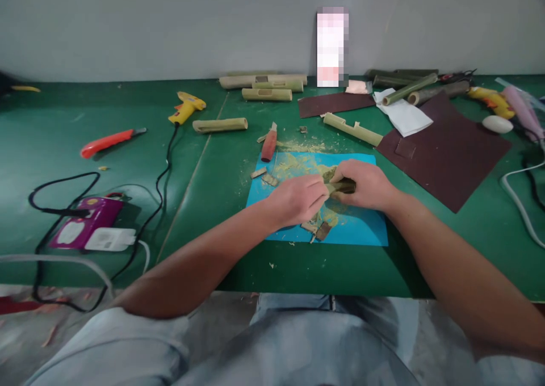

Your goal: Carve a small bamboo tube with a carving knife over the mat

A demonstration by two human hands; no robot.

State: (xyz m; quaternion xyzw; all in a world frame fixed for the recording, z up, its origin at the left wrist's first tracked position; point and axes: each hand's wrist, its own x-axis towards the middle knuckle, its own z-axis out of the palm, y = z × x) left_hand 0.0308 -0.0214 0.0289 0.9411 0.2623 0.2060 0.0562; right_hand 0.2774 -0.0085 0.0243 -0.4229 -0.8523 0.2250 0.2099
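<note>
Over a blue sheet (366,227), my right hand (366,183) is closed around a short greenish bamboo piece (347,186). My left hand (298,197) meets it from the other side, its fingers pinched on the near end of the same bamboo piece; anything else within those fingers is hidden. Pale shavings (298,164) are scattered on the sheet around both hands. Small cut bamboo chips (323,230) lie just below the hands, and more chips (269,179) rest to the left. Beyond my left hand sits a red-handled knife (269,145), its blade pointing away.
Cut bamboo tubes (266,95) lie along the wall, another (353,129) beside brown sandpaper (443,153). At left are a yellow glue gun (187,108), a red utility knife (113,142) and a purple power strip (85,221) with loose cords. A phone (331,48) leans on the wall.
</note>
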